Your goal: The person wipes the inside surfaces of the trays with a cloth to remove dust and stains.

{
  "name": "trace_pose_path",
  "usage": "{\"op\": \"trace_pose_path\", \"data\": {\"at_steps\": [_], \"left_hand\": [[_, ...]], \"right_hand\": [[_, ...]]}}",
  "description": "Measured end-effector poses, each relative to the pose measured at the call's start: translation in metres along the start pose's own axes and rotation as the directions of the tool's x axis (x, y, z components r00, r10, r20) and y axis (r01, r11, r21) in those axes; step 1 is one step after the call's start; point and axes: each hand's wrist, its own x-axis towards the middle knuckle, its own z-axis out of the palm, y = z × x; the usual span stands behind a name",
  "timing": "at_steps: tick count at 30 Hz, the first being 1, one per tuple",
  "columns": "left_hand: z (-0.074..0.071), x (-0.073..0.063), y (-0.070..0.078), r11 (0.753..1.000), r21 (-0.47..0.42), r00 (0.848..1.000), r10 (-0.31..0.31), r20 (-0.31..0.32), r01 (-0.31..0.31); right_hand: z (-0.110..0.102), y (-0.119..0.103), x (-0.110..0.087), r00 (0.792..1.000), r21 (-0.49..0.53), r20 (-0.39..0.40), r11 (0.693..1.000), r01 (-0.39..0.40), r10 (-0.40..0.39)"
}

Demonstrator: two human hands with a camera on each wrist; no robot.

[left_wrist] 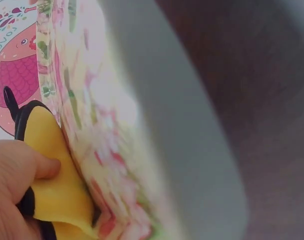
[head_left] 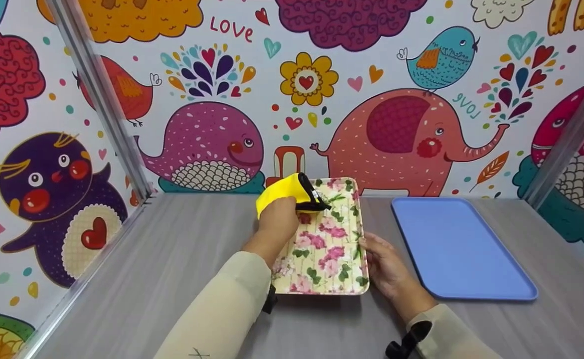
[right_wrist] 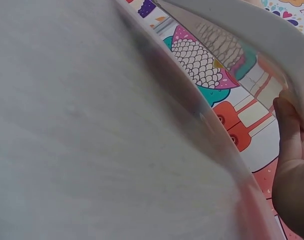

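A tray with a pink floral pattern (head_left: 329, 254) is held above the table, its patterned face toward the head camera. My right hand (head_left: 389, 269) grips its right edge; in the right wrist view the thumb (right_wrist: 286, 120) lies along the rim. A yellow cloth with black trim (head_left: 282, 192) is bunched in my left hand (head_left: 279, 219), against the upper left of the tray. In the left wrist view, the thumb presses the yellow cloth (left_wrist: 59, 165) against the floral surface (left_wrist: 82, 95). The cloth covers the tray's upper left corner.
A blue tray (head_left: 464, 249) lies flat on the grey wood-look table (head_left: 187, 249), to the right of my right hand. Walls with cartoon animals (head_left: 386, 134) stand behind and at the sides, with metal posts (head_left: 100, 94) at the corners.
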Motion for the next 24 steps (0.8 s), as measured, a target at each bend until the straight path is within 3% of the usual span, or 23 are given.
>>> {"op": "trace_pose_path", "data": {"at_steps": [12, 24], "left_hand": [[0.003, 0.002, 0.012, 0.999, -0.024, 1.000, -0.024, 0.013, 0.025], [0.007, 0.000, 0.023, 1.000, 0.017, 1.000, 0.009, 0.028, -0.009]], "right_hand": [[-0.001, 0.001, 0.001, 1.000, -0.001, -0.021, 1.000, 0.009, -0.009], [0.000, 0.001, 0.001, 1.000, -0.001, -0.014, 1.000, 0.001, -0.001]]}}
